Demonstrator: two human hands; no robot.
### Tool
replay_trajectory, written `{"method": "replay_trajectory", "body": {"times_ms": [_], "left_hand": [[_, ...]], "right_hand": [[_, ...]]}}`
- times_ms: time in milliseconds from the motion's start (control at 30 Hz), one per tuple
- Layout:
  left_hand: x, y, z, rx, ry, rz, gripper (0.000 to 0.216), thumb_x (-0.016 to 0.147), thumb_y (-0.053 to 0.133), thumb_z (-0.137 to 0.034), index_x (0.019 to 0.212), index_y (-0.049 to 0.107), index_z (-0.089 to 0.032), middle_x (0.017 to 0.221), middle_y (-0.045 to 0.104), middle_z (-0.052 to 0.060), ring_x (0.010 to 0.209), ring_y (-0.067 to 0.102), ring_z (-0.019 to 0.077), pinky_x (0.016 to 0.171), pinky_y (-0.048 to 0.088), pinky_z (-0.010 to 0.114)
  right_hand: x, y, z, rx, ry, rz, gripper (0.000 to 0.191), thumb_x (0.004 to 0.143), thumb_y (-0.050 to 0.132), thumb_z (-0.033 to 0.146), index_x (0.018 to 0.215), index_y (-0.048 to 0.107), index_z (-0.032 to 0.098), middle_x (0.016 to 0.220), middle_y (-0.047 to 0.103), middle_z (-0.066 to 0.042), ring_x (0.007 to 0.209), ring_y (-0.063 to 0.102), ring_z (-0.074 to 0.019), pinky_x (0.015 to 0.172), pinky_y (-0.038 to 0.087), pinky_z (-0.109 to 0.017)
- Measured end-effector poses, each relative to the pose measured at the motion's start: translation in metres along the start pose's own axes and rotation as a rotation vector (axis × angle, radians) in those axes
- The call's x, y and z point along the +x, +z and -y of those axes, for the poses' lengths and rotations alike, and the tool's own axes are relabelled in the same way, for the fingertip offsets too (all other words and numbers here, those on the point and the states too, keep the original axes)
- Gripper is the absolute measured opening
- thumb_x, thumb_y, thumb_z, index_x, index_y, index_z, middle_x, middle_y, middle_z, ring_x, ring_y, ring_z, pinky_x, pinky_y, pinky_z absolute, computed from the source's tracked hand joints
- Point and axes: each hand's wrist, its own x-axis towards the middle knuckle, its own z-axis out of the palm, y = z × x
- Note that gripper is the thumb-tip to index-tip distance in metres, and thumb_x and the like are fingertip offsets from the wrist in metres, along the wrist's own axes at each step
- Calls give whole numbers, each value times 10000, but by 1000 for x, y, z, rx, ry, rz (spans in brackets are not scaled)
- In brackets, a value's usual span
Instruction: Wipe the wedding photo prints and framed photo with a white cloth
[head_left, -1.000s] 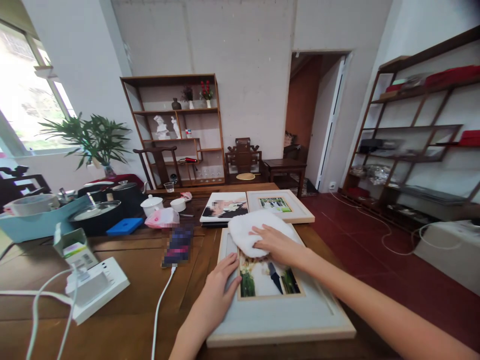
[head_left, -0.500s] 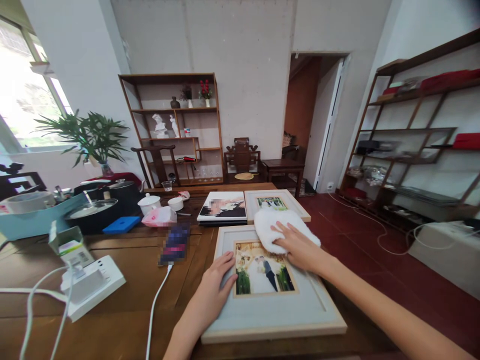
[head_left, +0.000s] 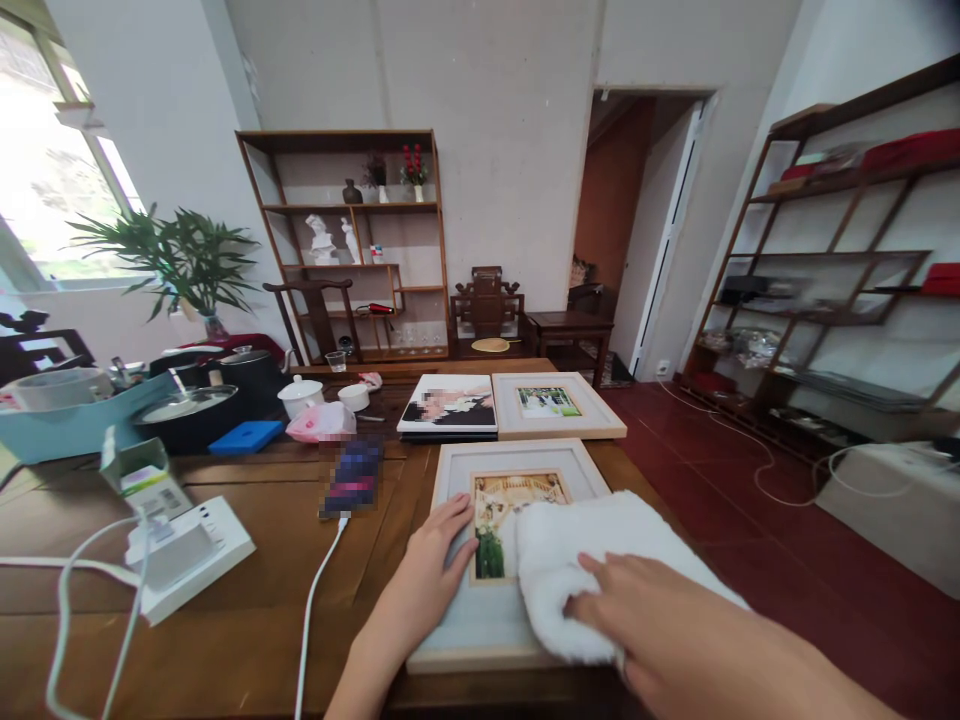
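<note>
A framed photo point(head_left: 457, 620) with a pale wooden edge and a wide light mat lies flat on the wooden table in front of me. My left hand point(head_left: 435, 555) rests flat on its left side, fingers stretched out towards the picture. At the lower right of the frame, my right hand point(head_left: 630, 610) presses on a fluffy white cloth point(head_left: 570, 530), its fingers dug into the folds. The cloth covers the right part of the picture and hangs past the frame's right edge. Part of the right hand's grip is hidden by the hand itself.
Behind lie a second framed photo point(head_left: 592, 405) and a photo panel point(head_left: 427, 415) on a dark one. To the left are a phone point(head_left: 352, 480) on a white cable, a power strip point(head_left: 232, 545), an opened small box point(head_left: 154, 480) and a black pan point(head_left: 187, 410).
My right hand has drawn the white cloth from the frame's upper right corner down towards me, over the picture's right part. My left hand stays in place on the frame.
</note>
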Motion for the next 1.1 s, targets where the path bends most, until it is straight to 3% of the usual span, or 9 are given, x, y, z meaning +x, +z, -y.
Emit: {"method": "replay_trajectory", "body": {"times_ms": [167, 233, 367, 467, 567, 667, 833, 933, 1100], "left_hand": [[-1, 0, 0, 8, -11, 25, 345, 806, 489, -211, 1142, 560, -179, 1267, 505, 100, 1194, 437, 221, 1013, 337, 408], [-1, -2, -1, 3, -7, 30, 348, 807, 489, -206, 1150, 552, -197, 1271, 504, 87, 1196, 435, 214, 1013, 336, 406], [-2, -5, -1, -24, -1, 21, 346, 798, 508, -208, 1140, 554, -222, 1270, 507, 67, 1188, 445, 212, 1004, 350, 395], [-1, -6, 0, -29, -1, 24, 333, 795, 512, -214, 1124, 563, -230, 1273, 505, 59, 1184, 450, 212, 999, 357, 388], [-1, -7, 0, -13, -11, 39, 328, 802, 500, -217, 1124, 565, -211, 1281, 495, 72, 1190, 443, 208, 1007, 346, 380], [0, -6, -1, -8, -13, 49, 324, 808, 489, -222, 1121, 569, -187, 1284, 490, 87, 1195, 437, 208, 1012, 341, 375], [1, -5, -2, -3, -1, 45, 331, 811, 482, -220, 1131, 565, -198, 1276, 500, 74, 1193, 439, 209, 1015, 339, 379], [1, -4, -2, 9, -13, 53, 335, 809, 482, -221, 1130, 568, -178, 1277, 497, 86, 1194, 438, 214, 1015, 340, 373], [0, -5, -3, 11, -17, 43, 337, 805, 488, -213, 1133, 563, -194, 1266, 510, 79, 1186, 446, 219, 1008, 346, 395]], "right_hand": [[3, 11, 9, 70, 25, -21, 513, 606, 427, 29, 1081, 565, 166, 1226, 508, -138, 1179, 399, -301, 964, 310, -413], [17, 22, -6, 113, 28, -92, 527, 642, 401, 41, 1144, 512, 155, 1265, 467, -140, 1235, 323, -274, 990, 281, -411], [54, 34, -48, 68, 63, -373, 510, 660, 365, 33, 1152, 481, 98, 1292, 418, -165, 1266, 254, -249, 1002, 266, -400], [84, 31, -72, 9, 37, -437, 483, 657, 382, 24, 1123, 502, 73, 1278, 430, -185, 1271, 239, -256, 1020, 223, -413], [106, 27, -82, -24, -18, -392, 511, 636, 425, 28, 1139, 502, 70, 1307, 404, -187, 1287, 195, -261, 1038, 163, -430], [106, 26, -77, -12, -58, -349, 510, 628, 425, 30, 1127, 515, 74, 1322, 384, -190, 1293, 180, -251, 1038, 147, -431], [54, 17, -50, 79, -172, -206, 408, 623, 373, 38, 960, 585, 124, 1219, 492, -162, 1221, 330, -235, 990, 248, -384], [18, 3, -30, 160, -142, -35, 356, 603, 373, 69, 856, 600, 172, 935, 610, -96, 954, 532, -231, 810, 394, -333], [-1, -3, -2, 273, -130, 72, 334, 589, 377, 86, 814, 596, 201, 837, 609, -47, 798, 559, -204, 673, 403, -279]]}}
